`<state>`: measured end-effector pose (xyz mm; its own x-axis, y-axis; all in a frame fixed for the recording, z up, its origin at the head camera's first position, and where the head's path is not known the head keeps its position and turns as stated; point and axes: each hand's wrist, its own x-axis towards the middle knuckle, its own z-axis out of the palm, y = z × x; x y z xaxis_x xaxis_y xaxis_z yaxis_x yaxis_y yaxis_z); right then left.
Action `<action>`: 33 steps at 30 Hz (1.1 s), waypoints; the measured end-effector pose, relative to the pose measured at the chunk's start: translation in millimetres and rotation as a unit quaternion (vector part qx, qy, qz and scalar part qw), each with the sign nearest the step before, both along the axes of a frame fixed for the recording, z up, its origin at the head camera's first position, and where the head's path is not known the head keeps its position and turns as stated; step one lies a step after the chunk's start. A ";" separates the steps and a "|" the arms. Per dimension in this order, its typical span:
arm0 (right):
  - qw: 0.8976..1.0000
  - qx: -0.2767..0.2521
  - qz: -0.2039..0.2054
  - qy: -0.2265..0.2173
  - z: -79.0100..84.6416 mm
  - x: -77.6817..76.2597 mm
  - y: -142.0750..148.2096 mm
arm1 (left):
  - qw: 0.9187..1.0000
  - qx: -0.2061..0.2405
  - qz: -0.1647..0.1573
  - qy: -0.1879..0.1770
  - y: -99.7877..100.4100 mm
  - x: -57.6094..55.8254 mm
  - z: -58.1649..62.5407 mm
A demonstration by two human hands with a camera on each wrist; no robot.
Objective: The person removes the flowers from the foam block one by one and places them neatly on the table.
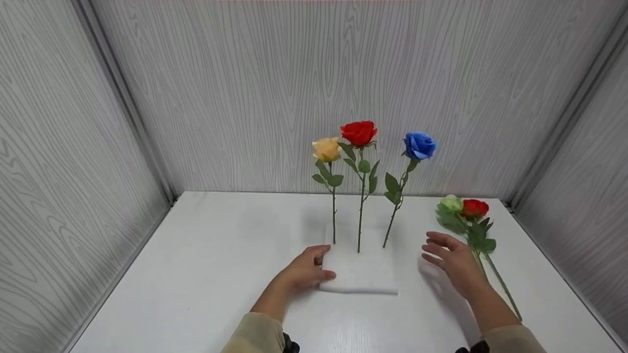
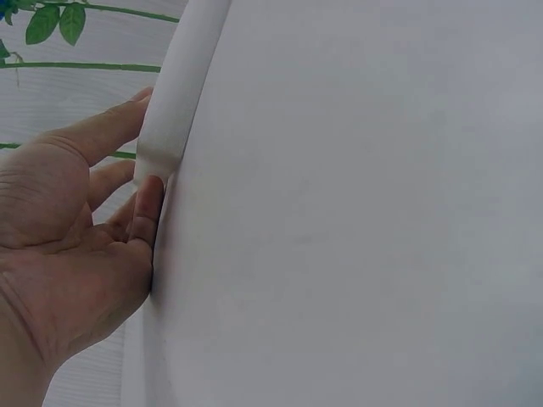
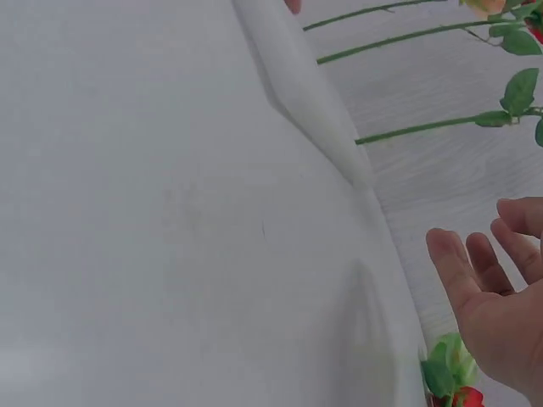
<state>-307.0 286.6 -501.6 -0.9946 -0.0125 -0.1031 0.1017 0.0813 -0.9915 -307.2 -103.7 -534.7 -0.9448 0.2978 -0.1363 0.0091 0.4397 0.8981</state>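
Left hand [image 1: 305, 268] gripping white slab [image 1: 360, 272] by left edge, probably steadying it; slab holding up yellow rose [image 1: 327, 149], red rose [image 1: 359, 133], blue rose [image 1: 419, 145]. Right of slab: right hand [image 1: 457, 264] hovering empty, fingers relaxed; loose flowers [image 1: 476, 235] lying beyond.

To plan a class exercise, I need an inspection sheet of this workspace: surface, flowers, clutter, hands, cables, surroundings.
Surface: smooth white table.
Job's things: long-stemmed yellow rose, large red rose and blue rose stand in a flat, white, foam-like slab; the blue one leans right. A pale green flower and second red rose lie at the right.
Clutter: nothing seen.
Hands: left hand grips the slab's left edge; right hand is open, holding nothing.
Cables: nothing seen.
Surroundings: grey-white, wood-grain-patterned panels at back and sides.
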 end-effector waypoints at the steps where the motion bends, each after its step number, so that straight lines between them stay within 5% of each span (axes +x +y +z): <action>1: 1.000 -0.012 -0.004 0.001 -0.6 -2.8 -7.1 | 1.000 -0.001 0.000 0.002 0.1 0.2 -0.1; 7: 0.998 -0.059 -0.017 0.016 -6.2 -15.3 -45.2 | 1.000 0.005 0.002 -0.005 0.8 2.7 -0.9; 15: 0.999 -0.024 -0.024 0.034 -16.4 -23.2 -81.4 | 1.000 -0.013 -0.003 -0.001 -0.8 -1.8 -6.3; 23: 0.997 -0.048 -0.053 0.042 -30.1 -35.8 -104.6 | 1.000 -0.019 -0.008 0.009 -0.3 -1.1 -5.9; 33: 0.983 -0.152 -0.101 0.027 -38.3 -41.3 -111.5 | 1.000 -0.020 0.000 0.006 -1.6 -1.4 -4.0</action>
<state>-348.4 175.0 -539.9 -0.9839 0.1634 -0.0720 0.0318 -0.2364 -0.9711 -308.7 -105.2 -538.6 -0.9463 0.2928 -0.1373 0.0196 0.4758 0.8793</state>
